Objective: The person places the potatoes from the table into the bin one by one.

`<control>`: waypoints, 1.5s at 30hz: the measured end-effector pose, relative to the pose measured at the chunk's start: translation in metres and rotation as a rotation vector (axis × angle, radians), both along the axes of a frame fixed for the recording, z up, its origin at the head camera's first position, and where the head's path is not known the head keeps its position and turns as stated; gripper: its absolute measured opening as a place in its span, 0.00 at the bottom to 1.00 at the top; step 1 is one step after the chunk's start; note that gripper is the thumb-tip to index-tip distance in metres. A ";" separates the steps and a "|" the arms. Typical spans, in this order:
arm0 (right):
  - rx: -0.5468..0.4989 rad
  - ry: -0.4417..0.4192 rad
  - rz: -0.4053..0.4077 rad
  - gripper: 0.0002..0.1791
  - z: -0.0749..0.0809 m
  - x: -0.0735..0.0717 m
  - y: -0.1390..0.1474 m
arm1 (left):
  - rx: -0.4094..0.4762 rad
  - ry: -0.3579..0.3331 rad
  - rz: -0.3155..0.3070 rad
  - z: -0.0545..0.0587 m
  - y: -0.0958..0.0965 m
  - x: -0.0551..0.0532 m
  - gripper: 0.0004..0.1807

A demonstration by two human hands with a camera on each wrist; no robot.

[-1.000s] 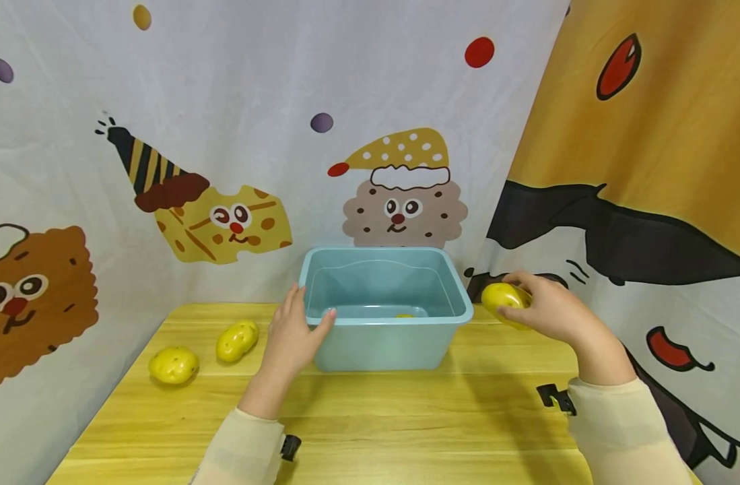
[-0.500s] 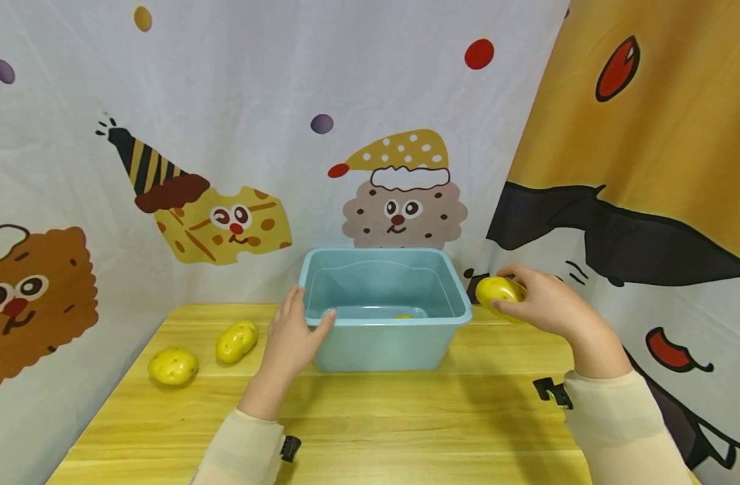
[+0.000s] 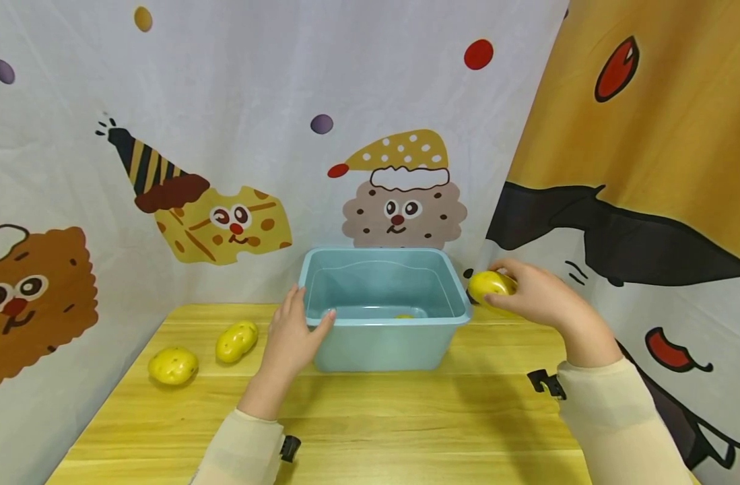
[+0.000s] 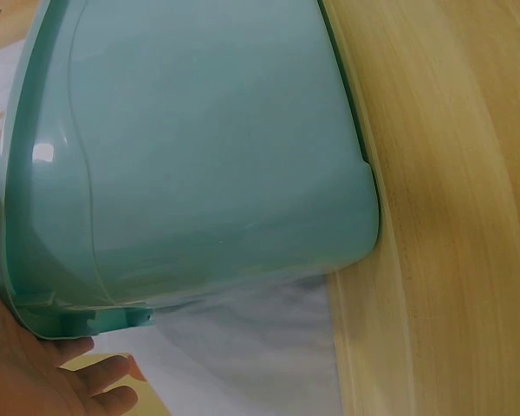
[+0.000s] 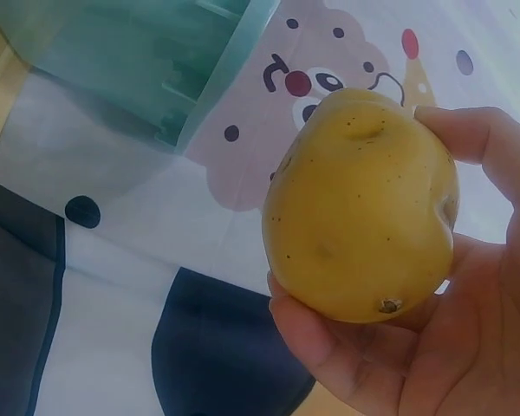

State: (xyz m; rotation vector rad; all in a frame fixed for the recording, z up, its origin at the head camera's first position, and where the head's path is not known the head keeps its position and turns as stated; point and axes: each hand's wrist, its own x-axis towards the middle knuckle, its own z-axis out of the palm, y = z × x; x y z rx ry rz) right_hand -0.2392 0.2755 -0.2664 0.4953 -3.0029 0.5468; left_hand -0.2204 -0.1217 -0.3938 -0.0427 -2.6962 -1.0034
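A yellow potato [image 3: 492,288] with small dark specks is gripped between the thumb and fingers of my right hand [image 3: 536,296], held up in the air just right of the bin's rim. The right wrist view shows the same potato [image 5: 360,208] large and close. My left hand [image 3: 293,340] rests at the front left corner of a light blue plastic bin [image 3: 382,347], its fingers fairly straight along the side and the thumb at the front rim. Inside the bin, a small bit of something yellow [image 3: 405,316] shows; the front wall hides the rest.
On the wooden table [image 3: 370,431], two more yellow potatoes lie left of the bin: one nearer the left edge [image 3: 173,366], the other closer to my left hand [image 3: 237,341]. A printed cartoon curtain [image 3: 236,87] hangs behind and along the sides.
My right hand has moved the potato slightly left and up, nearer the bin's right rim. The left hand, the bin and the potatoes on the table have stayed in place.
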 end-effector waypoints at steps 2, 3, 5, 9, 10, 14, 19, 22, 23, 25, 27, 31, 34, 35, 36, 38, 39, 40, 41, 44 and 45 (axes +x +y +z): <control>-0.005 -0.005 0.006 0.30 0.001 -0.001 -0.002 | 0.001 0.001 0.001 0.000 0.000 0.000 0.48; -0.006 -0.007 0.008 0.30 0.001 -0.002 -0.003 | 0.003 0.002 0.002 0.000 0.000 0.000 0.48; -0.012 -0.012 0.012 0.29 0.001 -0.003 -0.005 | 0.007 0.004 0.003 0.000 0.001 0.001 0.48; -0.010 -0.015 0.021 0.29 0.002 -0.007 -0.008 | 0.011 0.006 0.005 -0.001 0.001 0.001 0.48; -0.007 -0.014 0.022 0.30 0.001 -0.008 -0.009 | 0.011 0.007 0.004 0.000 0.001 0.001 0.47; 0.009 -0.014 0.027 0.31 0.001 -0.010 -0.012 | 0.004 0.001 0.003 0.001 0.001 0.001 0.48; 0.012 -0.026 0.034 0.31 0.001 -0.013 -0.015 | 0.006 -0.005 0.001 0.000 0.001 0.002 0.48; 0.012 -0.028 0.041 0.31 0.002 -0.016 -0.016 | 0.007 0.001 0.001 0.000 0.001 0.001 0.48; 0.013 -0.030 0.042 0.30 0.003 -0.016 -0.017 | 0.006 0.000 0.003 0.000 0.001 0.001 0.48; 0.014 -0.032 0.046 0.30 0.004 -0.018 -0.018 | 0.005 0.004 0.004 0.000 0.001 0.001 0.48; 0.012 -0.038 0.052 0.30 0.005 -0.020 -0.019 | 0.003 0.005 0.003 0.000 0.001 0.001 0.49; 0.004 -0.058 0.054 0.30 0.007 -0.023 -0.022 | -0.001 0.002 0.000 0.001 0.001 0.001 0.50; -0.006 -0.081 0.057 0.30 0.009 -0.025 -0.024 | -0.003 -0.003 -0.005 0.001 0.001 0.001 0.50; -0.008 -0.088 0.058 0.30 0.009 -0.026 -0.025 | -0.001 -0.005 -0.005 0.001 0.001 0.001 0.50; -0.011 -0.096 0.060 0.31 0.009 -0.026 -0.026 | 0.000 -0.006 -0.005 0.001 0.001 0.002 0.50; -0.013 -0.102 0.067 0.31 0.010 -0.028 -0.027 | 0.003 -0.008 -0.005 0.001 0.001 0.002 0.50; -0.009 -0.101 0.070 0.31 0.010 -0.028 -0.028 | 0.005 -0.010 -0.004 0.001 0.001 0.002 0.50; -0.005 -0.101 0.072 0.31 0.010 -0.029 -0.028 | 0.005 -0.012 -0.003 0.001 0.001 0.002 0.50; 0.001 -0.097 0.074 0.31 0.009 -0.030 -0.029 | 0.006 -0.013 -0.002 0.002 0.001 0.002 0.50; 0.027 -0.082 0.078 0.30 0.009 -0.033 -0.030 | 0.006 -0.015 -0.001 0.002 0.001 0.002 0.50; 0.036 -0.075 0.083 0.30 0.010 -0.034 -0.031 | 0.006 -0.015 -0.001 0.002 0.001 0.002 0.50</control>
